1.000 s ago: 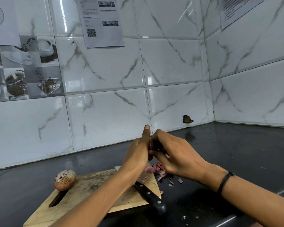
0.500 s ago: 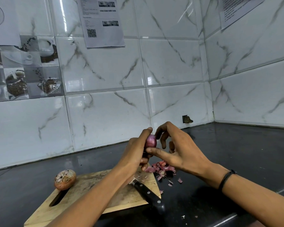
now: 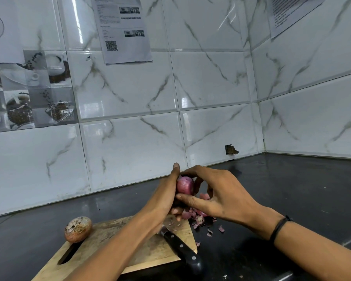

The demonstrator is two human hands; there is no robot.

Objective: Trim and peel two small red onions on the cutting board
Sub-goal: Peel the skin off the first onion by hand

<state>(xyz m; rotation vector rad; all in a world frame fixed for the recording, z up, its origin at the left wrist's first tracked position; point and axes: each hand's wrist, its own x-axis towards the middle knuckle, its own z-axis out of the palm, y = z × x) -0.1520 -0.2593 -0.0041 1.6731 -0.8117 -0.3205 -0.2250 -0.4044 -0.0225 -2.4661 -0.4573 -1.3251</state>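
A small red onion (image 3: 184, 185), mostly peeled and shiny purple, is held in the air above the far right corner of the wooden cutting board (image 3: 114, 240). My left hand (image 3: 166, 199) grips it from the left, thumb up. My right hand (image 3: 219, 193) wraps its fingers over the top and under the onion. A second onion (image 3: 78, 229), still in its brown papery skin, sits at the board's far left corner. A black-handled knife (image 3: 180, 248) lies on the board's right side, its blade hidden under my left wrist.
Pink onion peels (image 3: 197, 218) lie in a heap on the black counter (image 3: 292, 189) just right of the board. Marble-look tiled walls close off the back and the right corner. The board has a slot handle (image 3: 69, 253) at its left end.
The onion has come out from between my hands and is now plainly visible. My right fingers moved from below it to curl over its top. More peel lies on the counter.
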